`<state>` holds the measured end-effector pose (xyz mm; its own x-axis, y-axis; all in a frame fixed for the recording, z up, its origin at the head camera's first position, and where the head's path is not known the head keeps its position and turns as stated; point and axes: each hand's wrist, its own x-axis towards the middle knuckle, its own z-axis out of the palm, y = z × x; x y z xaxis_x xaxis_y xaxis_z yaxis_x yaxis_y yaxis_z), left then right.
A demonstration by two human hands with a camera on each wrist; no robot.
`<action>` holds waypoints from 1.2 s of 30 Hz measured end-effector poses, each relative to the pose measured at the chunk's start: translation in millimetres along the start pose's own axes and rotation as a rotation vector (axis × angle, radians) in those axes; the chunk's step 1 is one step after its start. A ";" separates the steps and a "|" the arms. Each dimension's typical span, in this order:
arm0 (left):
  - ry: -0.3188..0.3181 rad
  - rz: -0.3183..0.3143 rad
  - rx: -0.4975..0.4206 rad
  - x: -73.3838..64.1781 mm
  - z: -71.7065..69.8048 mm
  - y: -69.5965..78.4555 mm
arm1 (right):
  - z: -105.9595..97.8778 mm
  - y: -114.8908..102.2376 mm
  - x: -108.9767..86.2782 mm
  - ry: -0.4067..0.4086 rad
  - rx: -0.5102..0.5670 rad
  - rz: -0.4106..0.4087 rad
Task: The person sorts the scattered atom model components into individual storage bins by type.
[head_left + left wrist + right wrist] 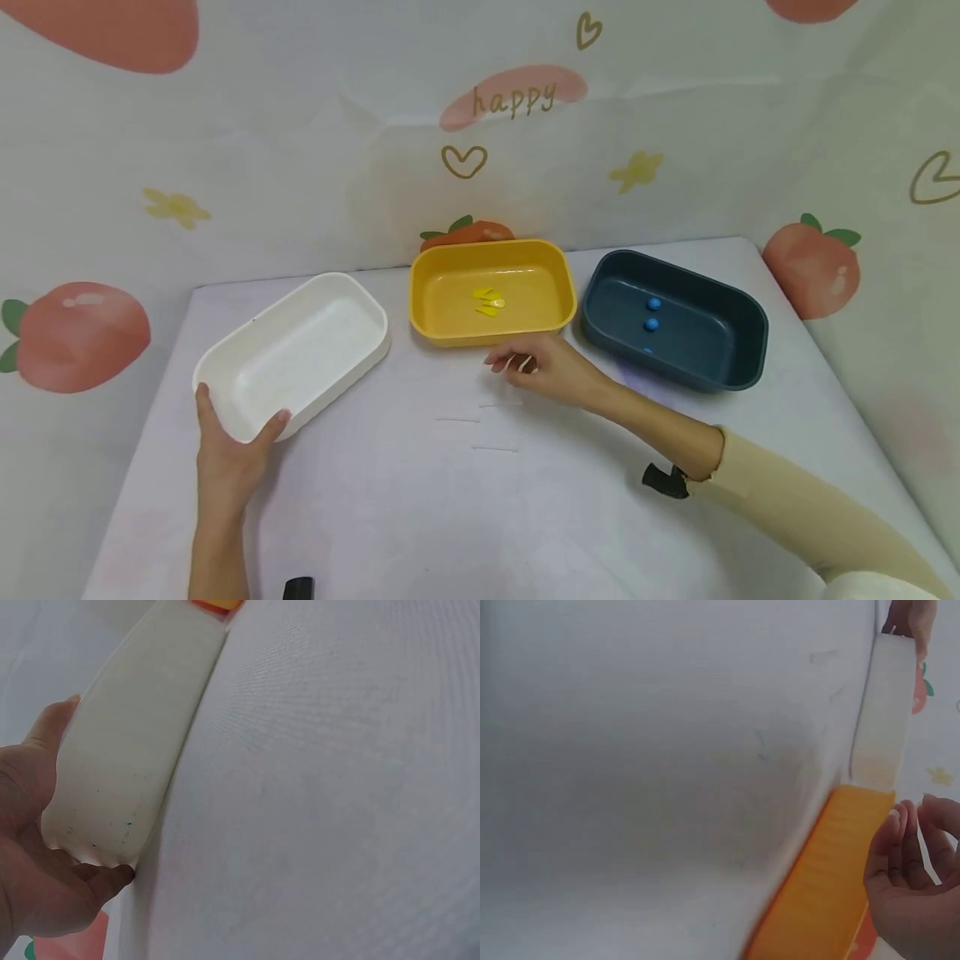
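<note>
With the thumb at one long wall and fingers round the near end, my left hand point(231, 467) grips the white tray point(352, 367) on the left of the table; the left wrist view shows fingers point(105, 885) along its outer end. My right hand point(551, 367) hovers just in front of the yellow tray point(491, 340), fingers loosely bent. In the right wrist view its thumb and fingers point(907, 847) stand apart with nothing visible between them. Several thin, needle-like sticks point(495, 449) lie on the table below that hand.
Several small yellow pieces point(489, 302) lie in the yellow tray. The dark blue tray point(738, 350) at the right holds small blue balls point(652, 324). A patterned white cloth wall point(300, 167) rises behind the table point(420, 517).
</note>
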<state>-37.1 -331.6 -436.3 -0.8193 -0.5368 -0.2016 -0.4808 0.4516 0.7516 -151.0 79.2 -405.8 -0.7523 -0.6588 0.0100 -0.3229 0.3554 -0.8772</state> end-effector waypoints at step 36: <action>0.011 0.021 -0.008 0.0 0.9 -0.1 | 25.5 39.3 -23.1 0.053 -0.249 0.095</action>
<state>-37.3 -331.0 -437.0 -0.8259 -0.5347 -0.1789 -0.4607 0.4571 0.7608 -131.6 91.5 -452.8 -0.8130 -0.5812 -0.0356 -0.3758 0.5704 -0.7303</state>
